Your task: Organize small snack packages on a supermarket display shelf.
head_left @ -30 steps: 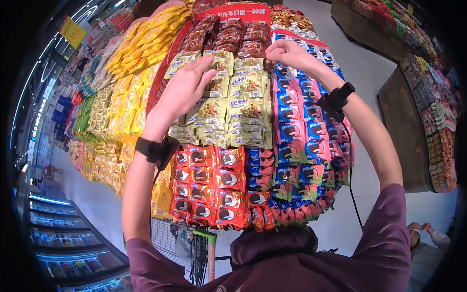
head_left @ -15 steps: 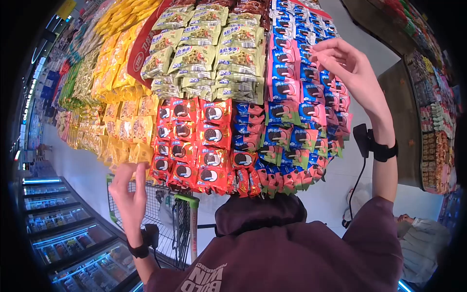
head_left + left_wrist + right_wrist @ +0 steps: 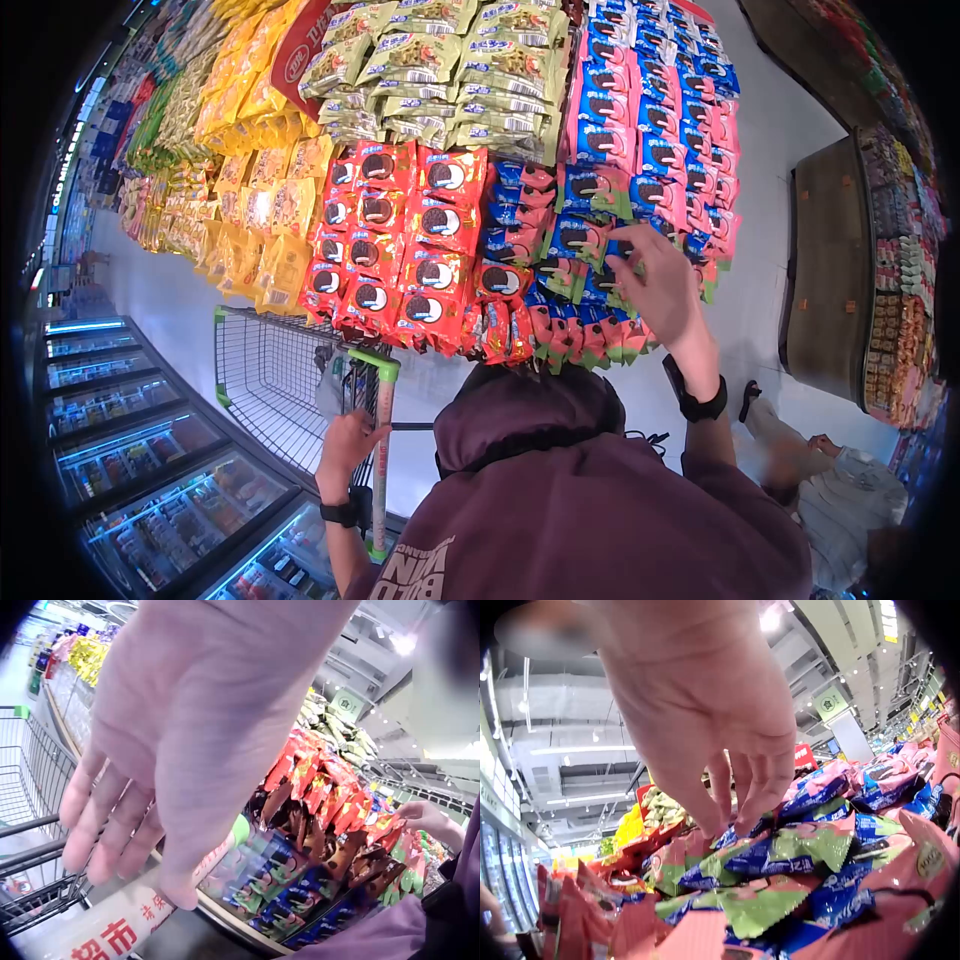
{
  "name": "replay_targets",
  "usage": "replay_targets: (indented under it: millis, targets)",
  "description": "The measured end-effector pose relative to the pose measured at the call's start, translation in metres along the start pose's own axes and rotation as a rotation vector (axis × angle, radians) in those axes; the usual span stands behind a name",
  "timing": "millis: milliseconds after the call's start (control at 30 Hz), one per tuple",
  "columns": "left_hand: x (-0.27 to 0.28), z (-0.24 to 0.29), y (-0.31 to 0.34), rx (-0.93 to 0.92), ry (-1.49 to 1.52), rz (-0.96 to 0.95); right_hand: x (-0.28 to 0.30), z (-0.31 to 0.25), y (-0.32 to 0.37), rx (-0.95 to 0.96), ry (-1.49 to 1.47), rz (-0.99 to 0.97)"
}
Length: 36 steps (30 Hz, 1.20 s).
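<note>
My right hand (image 3: 660, 285) reaches down into rows of blue, pink and green cookie packets (image 3: 580, 235) at the near right of the display. Up close in the right wrist view, thumb and fingertips pinch the upper edge of a blue-and-green cookie packet (image 3: 761, 859) lying among others. At the lower left, my left hand (image 3: 347, 450) is beside the shopping cart's handle (image 3: 380, 485). Its fingers extend loosely across the white handle bar (image 3: 112, 930) in the left wrist view, with the thumb lying over the bar and not wrapped around it.
Red cookie packets (image 3: 435, 215), pale green snack bags (image 3: 410, 55) and yellow bags (image 3: 285, 205) fill the rest of the display. The cart basket (image 3: 265, 360) stands at its left front. Freezers (image 3: 170, 480) line the left; another person (image 3: 850, 500) is at the lower right.
The left hand has dropped from above the pale green bags to the cart handle. The right hand moved out right, then down to the cookie packets. The view has shifted toward the display's near edge.
</note>
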<state>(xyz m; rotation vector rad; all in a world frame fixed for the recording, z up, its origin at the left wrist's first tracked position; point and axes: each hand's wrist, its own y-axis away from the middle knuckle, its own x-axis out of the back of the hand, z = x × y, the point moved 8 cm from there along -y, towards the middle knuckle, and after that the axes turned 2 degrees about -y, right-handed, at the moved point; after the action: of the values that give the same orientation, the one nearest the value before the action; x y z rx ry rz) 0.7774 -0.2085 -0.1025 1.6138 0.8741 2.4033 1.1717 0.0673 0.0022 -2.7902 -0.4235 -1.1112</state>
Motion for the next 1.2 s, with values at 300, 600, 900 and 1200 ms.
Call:
replay_targets:
  millis: [300, 600, 900, 1200]
  targets:
    - [-0.01, 0.015, -0.013, 0.032, -0.043, -0.068, -0.032, -0.016, -0.002, 0.352, 0.281, 0.054]
    - [-0.018, -0.001, -0.015, 0.07, -0.006, -0.075, -0.045, -0.003, -0.013, 0.304, 0.392, -0.001]
    - [-0.026, -0.012, -0.016, 0.082, 0.06, -0.063, -0.014, -0.015, -0.015, 0.383, 0.342, 0.108]
    - [-0.022, -0.016, -0.021, 0.005, 0.125, -0.087, -0.026, -0.035, -0.061, 0.534, 0.619, 0.045]
